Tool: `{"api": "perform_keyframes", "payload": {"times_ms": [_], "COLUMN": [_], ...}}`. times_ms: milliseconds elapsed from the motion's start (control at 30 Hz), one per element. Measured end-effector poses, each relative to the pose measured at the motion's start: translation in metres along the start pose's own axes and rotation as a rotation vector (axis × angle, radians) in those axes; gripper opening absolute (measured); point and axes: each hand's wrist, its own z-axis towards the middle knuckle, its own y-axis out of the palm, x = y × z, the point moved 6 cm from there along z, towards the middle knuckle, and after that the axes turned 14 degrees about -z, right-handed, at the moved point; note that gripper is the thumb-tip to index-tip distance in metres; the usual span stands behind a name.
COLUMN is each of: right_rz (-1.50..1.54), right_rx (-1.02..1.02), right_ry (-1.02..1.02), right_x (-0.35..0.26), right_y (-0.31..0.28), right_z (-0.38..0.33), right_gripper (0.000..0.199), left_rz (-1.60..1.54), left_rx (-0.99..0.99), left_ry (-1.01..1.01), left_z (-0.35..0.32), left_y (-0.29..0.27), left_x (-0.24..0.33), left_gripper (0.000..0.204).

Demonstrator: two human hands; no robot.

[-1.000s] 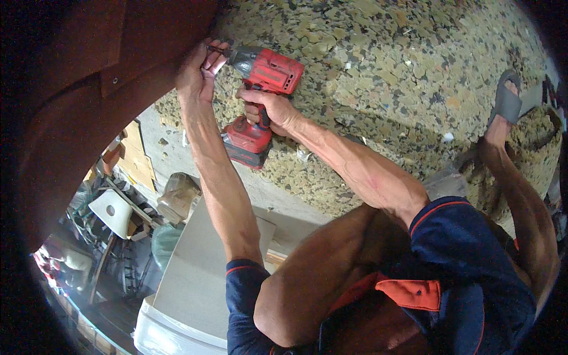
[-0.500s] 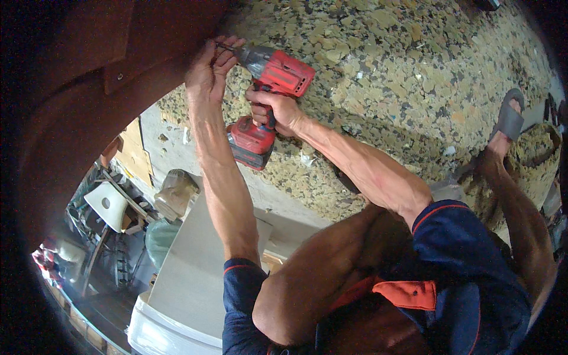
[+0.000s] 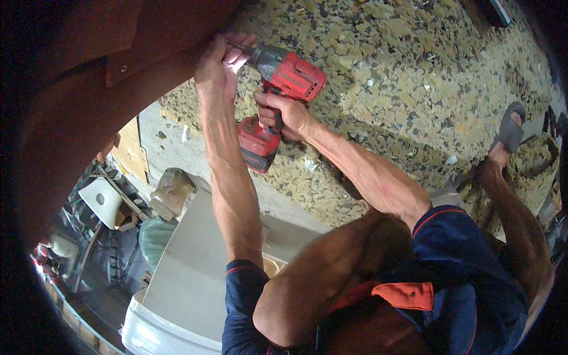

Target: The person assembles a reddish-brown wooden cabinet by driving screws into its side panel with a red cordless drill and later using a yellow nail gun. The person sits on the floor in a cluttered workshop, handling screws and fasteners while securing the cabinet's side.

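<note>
Since a second ago you've raised the red cordless drill (image 3: 283, 89) nearer the brown wooden panel (image 3: 118, 89). Your right hand (image 3: 283, 112) clenches its grip; left-hand fingers (image 3: 228, 56) pinch at the bit tip. You're positioning; next needs steady, square pressure.

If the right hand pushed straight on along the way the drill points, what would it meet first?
Probably the dark reddish-brown wooden panel: the right hand aims the red cordless drill up-left, its bit tip beside the left hand fingers, seemingly already at the wood.
</note>
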Motion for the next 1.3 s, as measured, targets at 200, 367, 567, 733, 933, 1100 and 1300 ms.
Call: {"api": "perform_keyframes", "payload": {"times_ms": [200,367,567,733,933,1100,1300], "right_rz": [-0.063,-0.014,-0.009,-0.060,-0.060,-0.157,-0.190], "right_rx": [-0.016,-0.022,-0.022,0.024,0.038,-0.007,0.295], "right_ry": [-0.072,-0.022,-0.001,-0.016,-0.023,-0.022,-0.024], "right_x": [-0.005,-0.001,0.001,-0.003,-0.005,-0.005,0.007], "right_y": [0.001,0.001,0.004,0.005,0.009,0.010,-0.008], "right_z": [0.000,0.000,0.002,0.002,0.002,0.003,0.004], "right_gripper": [0.009,0.010,0.010,0.011,0.011,0.016,0.016], "left_rz": [-0.005,0.031,0.002,-0.130,-0.114,0.237,0.881], "left_rx": [-0.103,0.005,-0.006,0.029,0.118,0.326,0.172], "left_ry": [-0.009,0.026,0.013,0.050,0.043,0.076,0.058], "left_z": [0.000,-0.003,-0.003,-0.005,-0.005,-0.048,-0.097], "left_y": [0.006,0.002,0.009,0.009,0.010,0.033,0.061], "left_x": [0.000,-0.001,0.002,0.000,0.000,-0.002,-0.006], "left_gripper": [0.028,0.028,0.029,0.024,0.030,0.034,0.048]}}
